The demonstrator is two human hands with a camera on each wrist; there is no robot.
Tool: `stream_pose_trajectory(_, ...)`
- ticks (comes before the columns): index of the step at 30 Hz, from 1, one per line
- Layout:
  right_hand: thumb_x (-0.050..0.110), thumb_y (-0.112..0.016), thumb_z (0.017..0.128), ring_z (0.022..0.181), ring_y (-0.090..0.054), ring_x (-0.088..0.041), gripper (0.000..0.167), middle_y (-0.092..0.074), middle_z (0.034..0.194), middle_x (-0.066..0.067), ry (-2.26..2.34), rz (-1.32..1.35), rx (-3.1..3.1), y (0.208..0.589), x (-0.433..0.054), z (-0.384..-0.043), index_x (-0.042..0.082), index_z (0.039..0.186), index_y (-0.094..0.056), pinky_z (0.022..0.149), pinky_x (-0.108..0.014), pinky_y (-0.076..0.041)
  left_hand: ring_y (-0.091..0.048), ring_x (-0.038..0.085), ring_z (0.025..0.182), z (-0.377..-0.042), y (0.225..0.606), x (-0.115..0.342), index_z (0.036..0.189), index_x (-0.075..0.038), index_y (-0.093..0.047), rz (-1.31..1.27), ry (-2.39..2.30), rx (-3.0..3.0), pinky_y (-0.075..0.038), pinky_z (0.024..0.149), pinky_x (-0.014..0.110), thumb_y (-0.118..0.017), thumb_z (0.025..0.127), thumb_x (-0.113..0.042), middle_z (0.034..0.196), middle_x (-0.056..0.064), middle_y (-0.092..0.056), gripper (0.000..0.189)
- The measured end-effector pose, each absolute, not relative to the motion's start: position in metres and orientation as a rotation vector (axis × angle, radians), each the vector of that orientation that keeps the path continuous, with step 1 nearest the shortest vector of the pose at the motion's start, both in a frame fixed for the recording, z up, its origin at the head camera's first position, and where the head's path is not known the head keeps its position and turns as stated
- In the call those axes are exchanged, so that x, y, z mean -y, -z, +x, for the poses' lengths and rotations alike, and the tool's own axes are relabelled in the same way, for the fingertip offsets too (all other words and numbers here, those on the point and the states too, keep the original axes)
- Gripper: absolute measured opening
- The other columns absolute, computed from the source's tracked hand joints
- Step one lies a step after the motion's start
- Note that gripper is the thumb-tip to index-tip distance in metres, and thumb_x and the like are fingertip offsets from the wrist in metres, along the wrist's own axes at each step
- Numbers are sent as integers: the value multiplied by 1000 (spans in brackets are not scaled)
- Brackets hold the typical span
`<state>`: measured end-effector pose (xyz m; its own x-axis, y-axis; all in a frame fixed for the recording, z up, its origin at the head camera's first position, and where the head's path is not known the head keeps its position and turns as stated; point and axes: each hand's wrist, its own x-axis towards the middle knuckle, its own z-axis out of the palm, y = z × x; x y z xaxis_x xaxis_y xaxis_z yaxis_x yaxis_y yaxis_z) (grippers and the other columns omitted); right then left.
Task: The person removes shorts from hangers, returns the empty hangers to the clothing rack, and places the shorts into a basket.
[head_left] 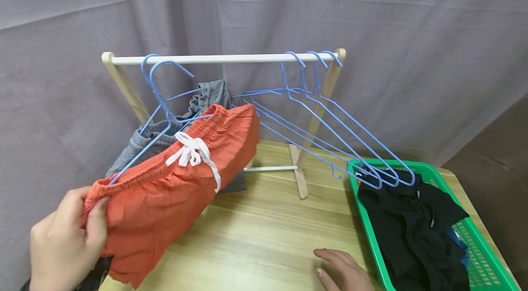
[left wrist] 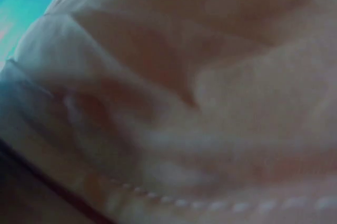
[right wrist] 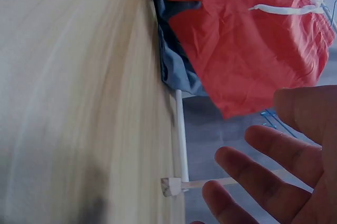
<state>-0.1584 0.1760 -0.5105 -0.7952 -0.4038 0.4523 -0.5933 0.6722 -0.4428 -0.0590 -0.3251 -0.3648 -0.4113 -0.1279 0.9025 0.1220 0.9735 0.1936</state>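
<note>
Orange-red shorts (head_left: 165, 194) with a white drawstring bow hang on a blue hanger (head_left: 142, 153) set inside their waistband. My left hand (head_left: 68, 236) pinches the waistband's left end between thumb and fingers. The hanger's hook is up at the rack's white bar (head_left: 231, 58); whether it rests on the bar I cannot tell. Behind hang grey-blue denim shorts (head_left: 214, 93) on another blue hanger. My right hand (head_left: 344, 270) is low over the table, holding nothing, its fingers loosely extended in the right wrist view. Close-up fabric with a stitched seam fills the left wrist view.
Several bare blue hangers (head_left: 350, 144) hang at the rack's right end, their lower corners over a green basket (head_left: 367, 231). Black clothing (head_left: 412, 231) lies in that basket. The wooden rack post (head_left: 326, 98) stands on the wood-grain table (head_left: 264, 227), before a grey curtain (head_left: 264, 7).
</note>
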Motion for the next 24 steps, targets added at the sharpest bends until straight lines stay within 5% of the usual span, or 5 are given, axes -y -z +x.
stream_pose_trajectory(11,15,-90,93,111,-71,-15,42,-72,126,13,-762,718,2686,453,-185,-173,25,132,-77,89,-46,-62,-55,30,51,-62,363,314,95,5,-72,-249,382,2017,-41,51,40,-54,114,-50,73,11,-70,61)
stream_pose_trajectory(18,6,-80,101,118,-64,-14,59,-61,145,-1,-888,694,2569,409,-191,-186,18,155,-60,87,-12,-51,-58,15,58,-73,368,293,92,3,-71,-443,511,1986,-44,55,31,-55,115,-45,74,5,-69,56)
stream_pose_trajectory(24,-5,-76,99,122,-60,-10,78,-53,151,-11,-949,789,2448,385,-193,-196,14,168,-43,83,-15,-47,-61,10,66,-81,371,276,92,4,-71,-628,654,1927,-48,61,25,-58,115,-38,79,4,-69,50)
